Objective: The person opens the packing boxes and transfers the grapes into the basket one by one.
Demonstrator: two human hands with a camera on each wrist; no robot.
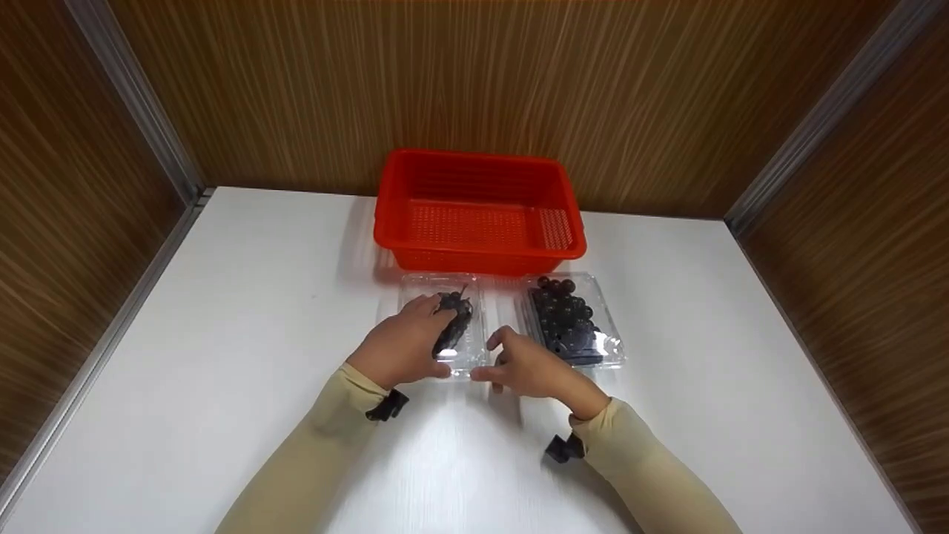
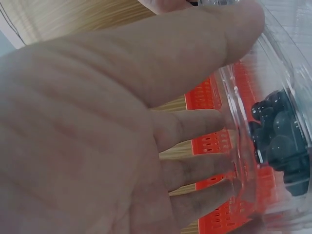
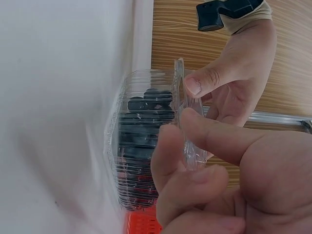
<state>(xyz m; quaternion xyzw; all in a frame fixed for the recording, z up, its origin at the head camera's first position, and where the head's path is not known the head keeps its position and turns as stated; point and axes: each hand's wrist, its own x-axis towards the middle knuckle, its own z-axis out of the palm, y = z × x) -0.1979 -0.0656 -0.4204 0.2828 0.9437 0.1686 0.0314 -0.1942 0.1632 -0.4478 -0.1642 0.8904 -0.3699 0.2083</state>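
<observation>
A clear plastic box [image 1: 465, 363] holding a bunch of dark grapes [image 1: 454, 326] lies in front of the red basket [image 1: 482, 263]. My left hand [image 1: 400, 340] reaches over this box from the left, its thumb at the near rim. In the left wrist view, its fingers [image 2: 204, 165] are fairly straight and touch the clear plastic. My right hand [image 1: 526, 365] is at the box's near right corner, fingers bent, with thumb and forefinger apart in the head view. The right wrist view has its thumb beside the rim; firm contact is unclear.
Right of it lies another clear box [image 1: 609, 337] with dark grapes [image 1: 563, 311]. The basket stands at the back against a wood-grain wall [image 1: 474, 81]. Metal-edged side panels [image 1: 845, 222] flank the white table [image 1: 245, 334].
</observation>
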